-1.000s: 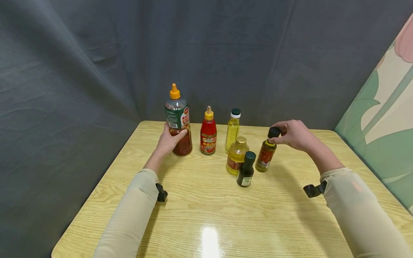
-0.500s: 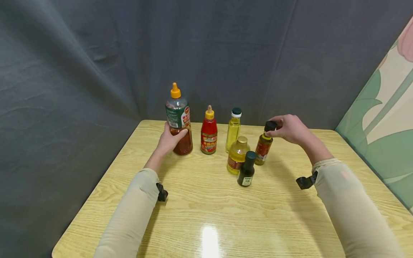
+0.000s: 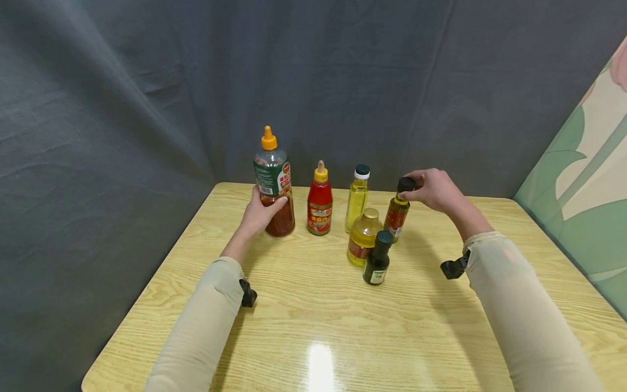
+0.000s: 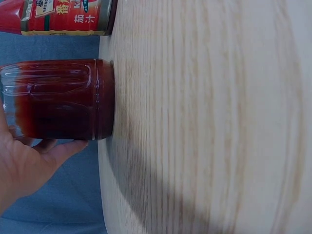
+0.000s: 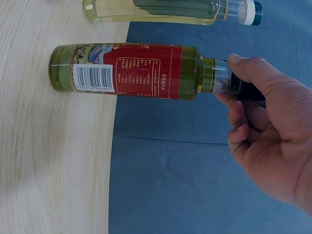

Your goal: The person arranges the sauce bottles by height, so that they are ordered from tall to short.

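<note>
My left hand (image 3: 258, 214) grips the large sauce bottle (image 3: 272, 173), which has an orange nozzle cap and a green label; it stands upright at the table's back left. In the left wrist view the dark red sauce bottle (image 4: 63, 100) shows its base at the wood, fingers along its side. My right hand (image 3: 433, 188) pinches the neck of an oil bottle (image 3: 395, 218) with a black cap and red label. The right wrist view shows thumb and fingers round the cap end of this oil bottle (image 5: 131, 70), its barcode facing the camera.
A red ketchup bottle (image 3: 320, 209) and a slim yellow oil bottle (image 3: 357, 204) stand between the hands. In front are a round yellow oil bottle (image 3: 363, 239) and a small dark bottle (image 3: 377, 264). A dark curtain (image 3: 313, 92) hangs behind the table (image 3: 274, 326).
My right hand has moved the red-labelled oil bottle left and toward the back, beside the round yellow bottle. My left hand keeps its hold on the sauce bottle, which stays in place.
</note>
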Demonstrator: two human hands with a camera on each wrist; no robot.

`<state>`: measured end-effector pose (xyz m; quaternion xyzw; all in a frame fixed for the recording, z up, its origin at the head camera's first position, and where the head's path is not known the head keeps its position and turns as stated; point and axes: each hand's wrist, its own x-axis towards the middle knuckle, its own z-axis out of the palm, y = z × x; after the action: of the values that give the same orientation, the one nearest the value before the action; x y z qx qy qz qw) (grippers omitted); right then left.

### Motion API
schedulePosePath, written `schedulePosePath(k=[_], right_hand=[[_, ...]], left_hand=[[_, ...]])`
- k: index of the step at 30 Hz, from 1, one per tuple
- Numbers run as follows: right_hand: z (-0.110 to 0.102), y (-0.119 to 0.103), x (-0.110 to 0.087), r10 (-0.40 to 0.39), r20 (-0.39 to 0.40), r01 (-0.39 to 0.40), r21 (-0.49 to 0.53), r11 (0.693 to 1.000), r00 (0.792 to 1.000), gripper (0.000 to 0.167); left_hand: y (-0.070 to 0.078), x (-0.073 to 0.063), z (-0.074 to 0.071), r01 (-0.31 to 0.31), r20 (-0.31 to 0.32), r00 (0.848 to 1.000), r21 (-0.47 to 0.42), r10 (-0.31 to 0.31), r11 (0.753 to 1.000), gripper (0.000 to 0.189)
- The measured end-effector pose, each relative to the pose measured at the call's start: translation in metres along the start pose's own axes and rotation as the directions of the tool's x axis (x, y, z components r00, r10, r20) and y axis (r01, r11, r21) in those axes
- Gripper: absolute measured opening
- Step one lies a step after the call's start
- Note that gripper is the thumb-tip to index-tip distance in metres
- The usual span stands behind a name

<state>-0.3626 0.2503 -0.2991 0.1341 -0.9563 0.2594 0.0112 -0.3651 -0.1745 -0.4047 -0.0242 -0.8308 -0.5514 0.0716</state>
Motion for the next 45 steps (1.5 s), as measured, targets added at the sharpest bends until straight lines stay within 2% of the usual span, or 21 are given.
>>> schedulePosePath(k=[16, 26, 29, 32, 34, 37, 39, 41, 43, 45], right_hand=[[0.001, 0.005, 0.010, 0.025, -0.032, -0.025, 0.018, 1.000, 0.999, 0.050], [0.005, 0.006, 0.009, 0.045, -0.041, -0.041, 0.073, 0.996, 0.998, 0.046], [0.008, 0.008, 0.006, 0.029, -0.047, -0.026, 0.071, 0.997, 0.998, 0.051], [0.010, 0.009, -0.001, -0.006, -0.091, 0.013, 0.069, 0.998, 0.996, 0.061], [0.010, 0.007, -0.009, -0.031, -0.161, 0.046, 0.089, 0.995, 0.986, 0.064], [0.010, -0.001, -0.022, -0.070, -0.287, 0.110, 0.124, 0.986, 0.955, 0.059], [0.010, -0.009, -0.030, -0.104, -0.312, 0.154, 0.142, 0.978, 0.944, 0.050], [0.011, -0.017, -0.036, -0.152, -0.266, 0.200, 0.165, 0.966, 0.952, 0.041], [0.014, -0.023, -0.040, -0.213, -0.165, 0.241, 0.180, 0.954, 0.963, 0.036], [0.020, -0.024, -0.041, -0.269, -0.053, 0.274, 0.210, 0.938, 0.962, 0.035]], left_hand=[[0.003, 0.001, 0.005, -0.012, -0.003, 1.000, 0.003, 0.012, 1.000, 0.087], [0.005, 0.000, 0.004, -0.002, 0.004, 1.000, -0.010, 0.002, 1.000, 0.090], [0.002, 0.000, 0.005, -0.004, 0.000, 1.000, -0.015, 0.004, 1.000, 0.089], [-0.001, -0.001, 0.008, -0.002, 0.005, 1.000, -0.018, 0.002, 1.000, 0.088], [-0.003, -0.001, 0.009, 0.002, 0.009, 1.000, -0.022, -0.001, 1.000, 0.088], [-0.004, -0.001, 0.010, 0.001, 0.010, 1.000, -0.027, 0.000, 1.000, 0.089], [-0.003, 0.000, 0.009, -0.008, 0.001, 1.000, -0.026, 0.008, 1.000, 0.089], [-0.003, 0.001, 0.008, -0.015, -0.010, 1.000, -0.024, 0.015, 1.000, 0.088], [-0.003, 0.001, 0.006, -0.016, -0.018, 1.000, -0.019, 0.016, 1.000, 0.087], [-0.004, 0.001, 0.004, -0.016, -0.022, 1.000, -0.013, 0.015, 1.000, 0.085]])
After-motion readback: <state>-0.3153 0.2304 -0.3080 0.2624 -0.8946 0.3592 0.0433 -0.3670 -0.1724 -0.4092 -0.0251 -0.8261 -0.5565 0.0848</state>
